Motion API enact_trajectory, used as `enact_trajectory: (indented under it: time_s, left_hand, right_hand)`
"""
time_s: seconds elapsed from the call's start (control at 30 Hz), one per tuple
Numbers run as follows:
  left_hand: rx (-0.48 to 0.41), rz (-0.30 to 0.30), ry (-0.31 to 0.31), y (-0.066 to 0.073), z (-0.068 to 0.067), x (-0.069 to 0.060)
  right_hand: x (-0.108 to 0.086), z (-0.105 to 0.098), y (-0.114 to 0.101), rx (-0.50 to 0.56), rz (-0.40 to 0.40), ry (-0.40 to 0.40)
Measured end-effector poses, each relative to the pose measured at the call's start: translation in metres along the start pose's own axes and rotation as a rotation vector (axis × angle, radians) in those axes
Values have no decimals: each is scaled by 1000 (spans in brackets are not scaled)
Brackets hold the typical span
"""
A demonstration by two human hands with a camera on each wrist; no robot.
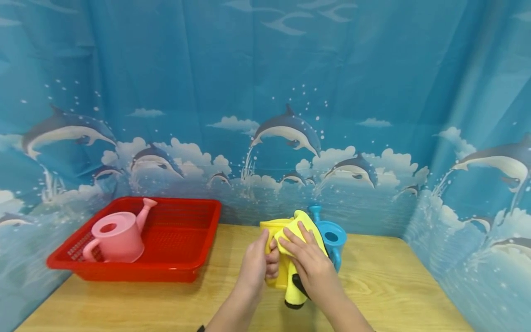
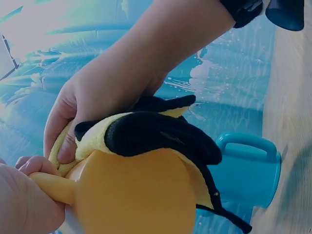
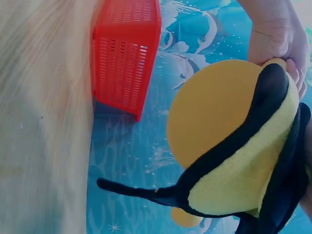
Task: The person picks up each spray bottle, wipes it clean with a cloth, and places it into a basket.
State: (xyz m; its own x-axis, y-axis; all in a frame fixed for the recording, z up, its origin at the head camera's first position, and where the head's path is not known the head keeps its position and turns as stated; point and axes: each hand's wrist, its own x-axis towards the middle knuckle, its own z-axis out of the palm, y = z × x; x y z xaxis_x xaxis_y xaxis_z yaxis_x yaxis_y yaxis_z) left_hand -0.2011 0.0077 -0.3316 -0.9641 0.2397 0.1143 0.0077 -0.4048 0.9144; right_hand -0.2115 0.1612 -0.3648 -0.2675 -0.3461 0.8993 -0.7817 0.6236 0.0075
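Note:
In the head view my left hand [image 1: 258, 263] grips the handle of a yellow watering can [image 2: 136, 195], held up over the table. A yellow cloth with black edging [image 3: 239, 170] drapes over the can's top and side. My right hand [image 1: 313, 263] holds this cloth against the can, its fingers spread over the cloth in the head view, thumb and fingers on it in the left wrist view. Behind them a blue watering can [image 1: 332, 235] stands on the table, partly hidden by the cloth and right hand.
A red basket [image 1: 178, 272] sits on the left of the wooden table [image 1: 386, 286]. Inside it lies a pink watering can [image 1: 120, 242]. A blue dolphin-print curtain [image 1: 215, 92] closes off the back and both sides.

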Motion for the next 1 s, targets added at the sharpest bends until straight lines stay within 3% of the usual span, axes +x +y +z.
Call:
enact_trajectory:
  time_s: [0.27, 0.4, 0.7, 0.83, 1.0]
  left_hand:
    - [-50, 45, 105, 9, -13, 3]
    - [-97, 93, 150, 14, -21, 5]
    - [-164, 130, 213, 22, -31, 9]
    - [-144, 140, 200, 22, -30, 9]
    - [-77, 141, 138, 19, -23, 5]
  right_hand:
    - [-6, 13, -4, -12, -53, -18]
    - [-9, 21, -8, -23, -124, -11]
    - [-11, 27, -4, 27, -256, 8]
    - [-12, 30, -1, 70, -229, 18]
    - [-11, 30, -2, 97, -121, 51]
